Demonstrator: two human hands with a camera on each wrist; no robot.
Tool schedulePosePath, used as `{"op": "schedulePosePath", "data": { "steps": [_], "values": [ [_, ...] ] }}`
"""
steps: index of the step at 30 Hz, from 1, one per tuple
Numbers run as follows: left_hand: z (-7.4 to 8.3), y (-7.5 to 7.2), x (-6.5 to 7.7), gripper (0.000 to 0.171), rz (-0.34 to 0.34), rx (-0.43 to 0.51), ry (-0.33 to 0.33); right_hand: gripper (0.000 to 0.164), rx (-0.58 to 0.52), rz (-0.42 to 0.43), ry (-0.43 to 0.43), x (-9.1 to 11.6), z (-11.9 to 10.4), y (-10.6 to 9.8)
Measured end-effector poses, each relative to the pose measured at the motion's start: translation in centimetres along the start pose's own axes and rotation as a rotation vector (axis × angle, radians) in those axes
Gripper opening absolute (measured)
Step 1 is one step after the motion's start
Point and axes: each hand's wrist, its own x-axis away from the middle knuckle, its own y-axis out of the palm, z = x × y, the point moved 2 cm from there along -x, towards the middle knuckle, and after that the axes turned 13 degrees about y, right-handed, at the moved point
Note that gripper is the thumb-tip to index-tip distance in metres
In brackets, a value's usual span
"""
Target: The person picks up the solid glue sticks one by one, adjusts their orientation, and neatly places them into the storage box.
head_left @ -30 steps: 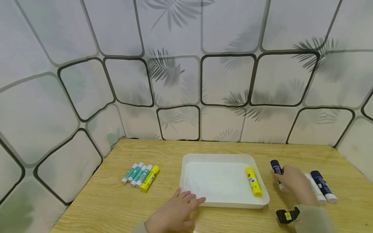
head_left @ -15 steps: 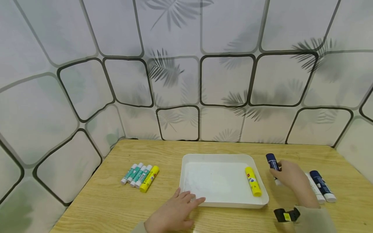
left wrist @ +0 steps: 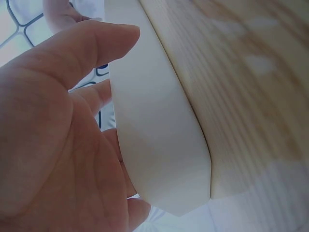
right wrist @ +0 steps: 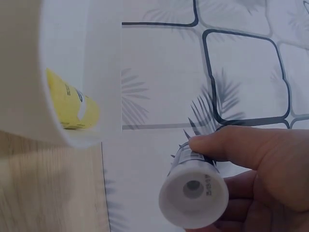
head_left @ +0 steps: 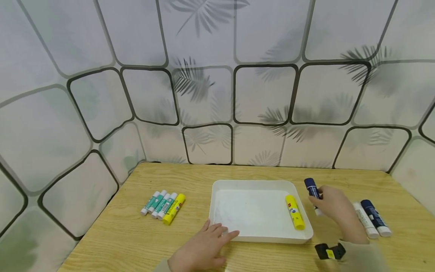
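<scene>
In the head view, my right hand (head_left: 334, 204) pinches a dark blue glue stick (head_left: 312, 189) between thumb and fingers, just right of the white tray (head_left: 258, 239). The right wrist view shows the stick's white hollow base (right wrist: 193, 195) facing the camera, clear of the tabletop. A yellow glue stick (head_left: 295, 212) lies inside the tray along its right side. At the tray's front-left corner rests my left hand (head_left: 204, 247), fingers spread and loosely straight. In the left wrist view, its thumb (left wrist: 116, 41) lies against the tray's outer wall and the other fingers reach behind the rim.
Right of the right hand lie a white glue stick (head_left: 366, 221) and another dark blue one (head_left: 375, 217). On the left, several small green-and-white glue sticks (head_left: 159, 204) lie beside a yellow one (head_left: 174, 209). A patterned cloth wall (head_left: 210, 94) stands behind the wooden table (head_left: 112, 241).
My right hand has moved left with the dark blue glue stick, away from the other sticks and closer to the tray. The left hand has stayed at the tray corner.
</scene>
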Motion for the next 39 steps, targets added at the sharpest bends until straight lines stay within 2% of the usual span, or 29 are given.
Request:
{"op": "schedulePosePath", "data": {
  "steps": [12, 19, 31, 39],
  "values": [
    [-0.1, 0.1, 0.1, 0.062, 0.013, -0.022, 0.014, 0.047, -0.047, -0.006, -0.002, 0.5, -1.0, 0.4],
    [-0.1, 0.2, 0.1, 0.062, 0.011, -0.009, 0.012, 0.048, -0.038, -0.001, -0.001, 0.4, -1.7, 0.9],
    [0.0, -0.2, 0.0, 0.062, -0.003, 0.011, 0.008, 0.047, -0.068, -0.049, 0.029, 0.6, -3.8, 1.8],
    [0.1, -0.2, 0.1, 0.062, 0.001, 0.017, 0.007, 0.05, -0.066, -0.037, 0.006, 0.5, -5.2, 2.3]
  ]
}}
